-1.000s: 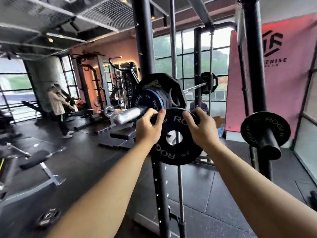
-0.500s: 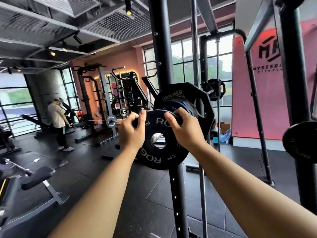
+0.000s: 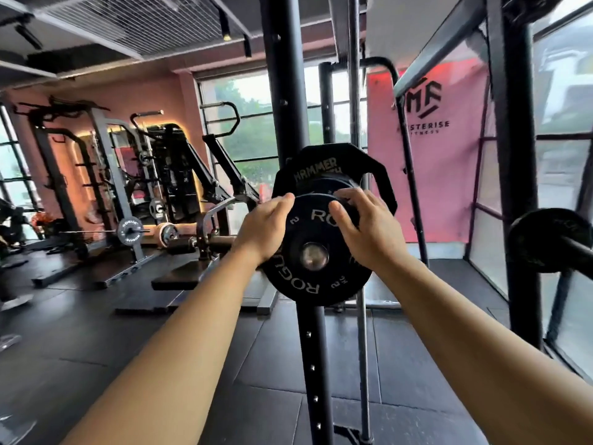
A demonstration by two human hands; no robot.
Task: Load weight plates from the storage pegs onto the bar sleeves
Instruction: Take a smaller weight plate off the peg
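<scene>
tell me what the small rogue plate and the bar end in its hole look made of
Small plate: likely black rubber or rubber-coated, matte, white lettering, little glare; painted iron is possible.
Bar end: bare metal, probably steel, a grey disc with bright reflections.

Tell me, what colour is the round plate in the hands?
The plate is black with white lettering; the head view shows it.

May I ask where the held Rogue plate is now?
The Rogue plate sits centre of head view, on the bar sleeve, before the Hammer plate.
</scene>
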